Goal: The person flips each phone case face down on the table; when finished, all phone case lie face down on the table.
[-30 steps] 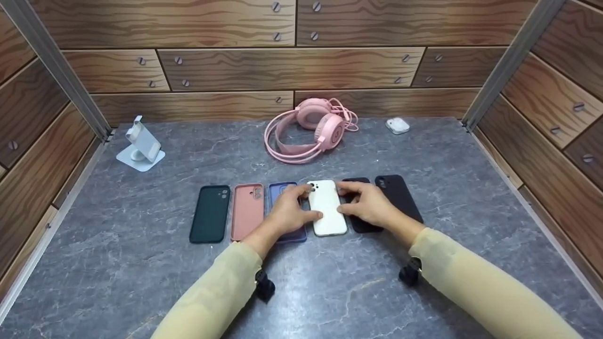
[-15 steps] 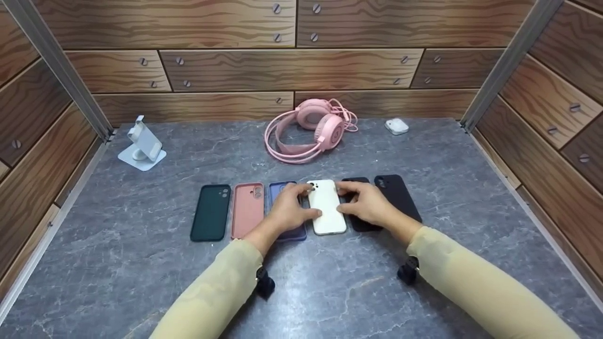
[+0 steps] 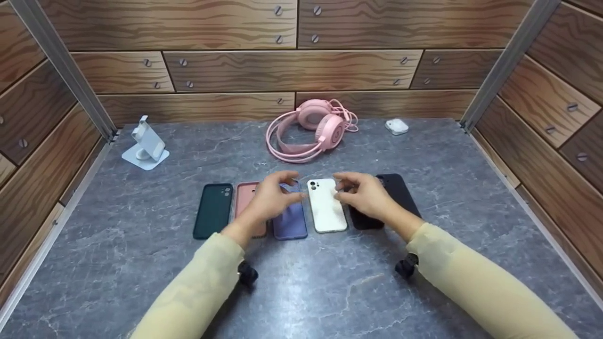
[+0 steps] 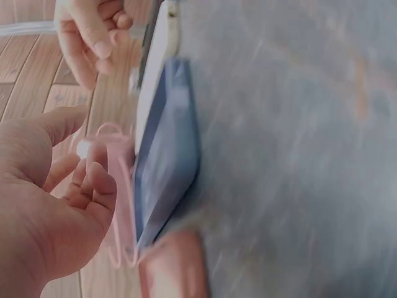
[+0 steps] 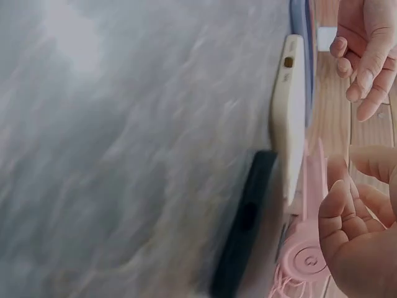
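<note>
Head view, left hand (image 3: 271, 197) withdrawn from white phone (image 3: 327, 209)

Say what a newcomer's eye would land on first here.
Probably the pink headset, vivid at the back of the gray tabletop. Next, the bright white phone or case in the row nearer us, with the left hand over the blue case and the right hand over a black case.

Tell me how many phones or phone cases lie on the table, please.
6, in one row. From the left: green case, pink case, blue case, white one, inner black one, outer black one. The left hand and right hand partly cover some, so more may be hidden.
</note>
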The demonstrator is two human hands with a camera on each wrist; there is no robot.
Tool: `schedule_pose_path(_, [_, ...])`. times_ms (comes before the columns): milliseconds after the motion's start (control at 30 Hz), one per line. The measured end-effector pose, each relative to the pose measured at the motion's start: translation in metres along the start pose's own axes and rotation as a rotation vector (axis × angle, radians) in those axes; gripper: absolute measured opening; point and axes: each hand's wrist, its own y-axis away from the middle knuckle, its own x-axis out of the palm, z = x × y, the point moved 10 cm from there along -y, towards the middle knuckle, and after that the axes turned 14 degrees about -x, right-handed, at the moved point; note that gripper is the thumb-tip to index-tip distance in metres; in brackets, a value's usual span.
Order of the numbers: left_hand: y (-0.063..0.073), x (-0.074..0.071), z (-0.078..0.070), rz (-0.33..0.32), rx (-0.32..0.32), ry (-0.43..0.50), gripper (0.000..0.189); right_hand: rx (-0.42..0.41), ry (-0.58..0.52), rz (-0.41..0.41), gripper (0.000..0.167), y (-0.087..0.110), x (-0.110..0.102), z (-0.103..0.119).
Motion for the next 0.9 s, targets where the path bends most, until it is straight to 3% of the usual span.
schedule_pose_path(167, [0.004, -0.025, 0.012, -0.028, -0.036, 0.016, 0.055, -0.039, -0.064, 0.000, 0.052, -0.008, 0.013, 0.014])
schedule_pose_path(333, [0.007, -0.038, 0.030, -0.031, -0.075, 0.006, 0.056, -0.046, -0.095, 0.012, 0.051, -0.016, 0.032, 0.023])
schedule_pose_path(633, [0.005, -0.040, 0.053, -0.003, -0.101, 0.016, 0.055, -0.035, -0.137, 0.053, 0.050, -0.027, 0.067, 0.022])
schedule_pose_path(900, [0.002, -0.039, 0.062, 0.004, -0.085, -0.035, 0.059, -0.010, -0.098, 0.061, 0.051, -0.026, 0.076, 0.011])
